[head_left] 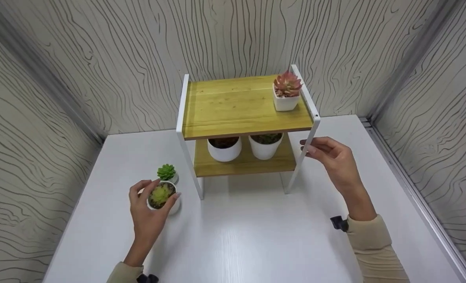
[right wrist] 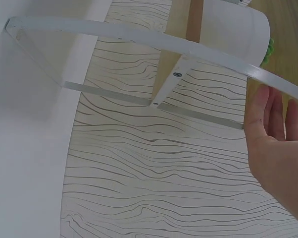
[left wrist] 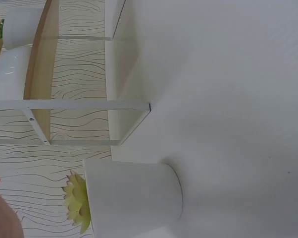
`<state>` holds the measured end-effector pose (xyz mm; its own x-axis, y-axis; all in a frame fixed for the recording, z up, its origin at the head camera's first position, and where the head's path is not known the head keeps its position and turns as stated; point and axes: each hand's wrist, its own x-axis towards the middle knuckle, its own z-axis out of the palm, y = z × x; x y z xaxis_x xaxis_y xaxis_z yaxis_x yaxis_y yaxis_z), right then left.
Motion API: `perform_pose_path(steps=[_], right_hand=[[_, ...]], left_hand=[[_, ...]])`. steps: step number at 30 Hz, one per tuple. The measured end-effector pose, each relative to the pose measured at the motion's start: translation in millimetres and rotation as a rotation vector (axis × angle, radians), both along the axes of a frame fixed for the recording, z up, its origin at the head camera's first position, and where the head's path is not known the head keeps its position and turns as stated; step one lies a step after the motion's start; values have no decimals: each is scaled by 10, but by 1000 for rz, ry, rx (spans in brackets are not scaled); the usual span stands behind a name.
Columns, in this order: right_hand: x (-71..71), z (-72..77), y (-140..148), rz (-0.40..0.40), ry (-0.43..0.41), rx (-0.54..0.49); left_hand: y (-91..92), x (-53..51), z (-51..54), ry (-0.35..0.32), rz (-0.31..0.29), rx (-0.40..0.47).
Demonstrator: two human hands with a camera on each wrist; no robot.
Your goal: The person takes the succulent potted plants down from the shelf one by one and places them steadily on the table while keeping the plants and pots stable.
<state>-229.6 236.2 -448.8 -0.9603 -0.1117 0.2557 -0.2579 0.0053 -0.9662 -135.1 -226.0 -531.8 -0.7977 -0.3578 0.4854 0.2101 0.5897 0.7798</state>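
Observation:
My left hand curves above and around a small white pot with a yellow-green succulent. The left wrist view shows this pot standing on the table, with part of the hand apart from it. Right behind it is a smaller white pot with a bright green succulent. At the right post of a two-tier shelf, my right hand has its fingers loosely bent. Those fingers come up to the post; whether they press on it is hard to see.
A red succulent in a white square pot stands on the shelf's upper board, at its right end. Two white round pots, one at left and one at right, share the lower board. Wood-patterned panels enclose the white table.

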Motion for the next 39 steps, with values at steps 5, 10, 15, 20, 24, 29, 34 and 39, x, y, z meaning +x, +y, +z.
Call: perform_pose_path(steps=[5,10,15,20,24,29,34,39], right_hand=[[26,83,25,-29,21,-20],[77,159,58,-67,47,-35],[128,223,59,-85,58,-56],[186,307,37,-76,74,-106],[243,392,28,-55,111,-152],[338,546,55,-45,133,-159],[434,725,63,-44,120,-127],[515,896,44,-26,132,-44]], left_hand=[[54,-13,79,7,-33,-9],[78,-39,141,29,-68,-20],[67,-75,177,79,-113,-27],[71,-113,207,114,-159,6],[90,-142,228,118,-186,14],[131,-173,284,91,-204,4],[162,-208,337,64,-231,16],[209,-251,359,47,-261,28]])
